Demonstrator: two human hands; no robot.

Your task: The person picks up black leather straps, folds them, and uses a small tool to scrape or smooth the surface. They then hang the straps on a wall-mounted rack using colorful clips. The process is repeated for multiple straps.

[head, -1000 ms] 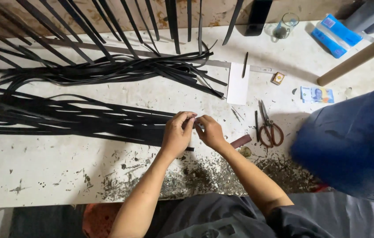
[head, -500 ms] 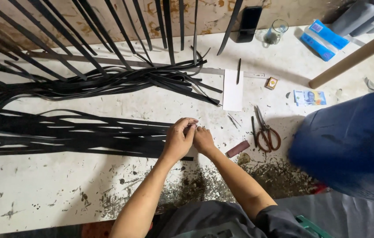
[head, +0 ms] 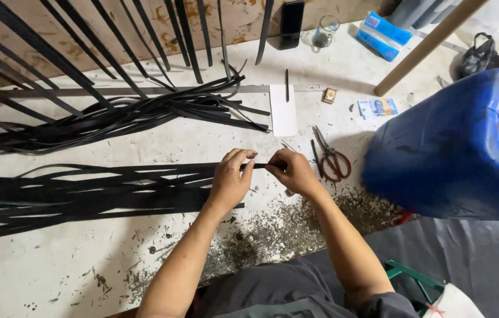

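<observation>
Pinching a thin, limp black strip [head: 143, 169] near its end, left hand [head: 230, 179] and right hand [head: 294, 172] fingers close on it, scissors [head: 330, 158] at three o'clock.

One pair of scissors [head: 333, 160], one blue drum [head: 467, 141], one glass jar [head: 325, 30], one dark phone [head: 292, 23], one white card [head: 283, 110], black strips [head: 96, 191] too many to count.
</observation>
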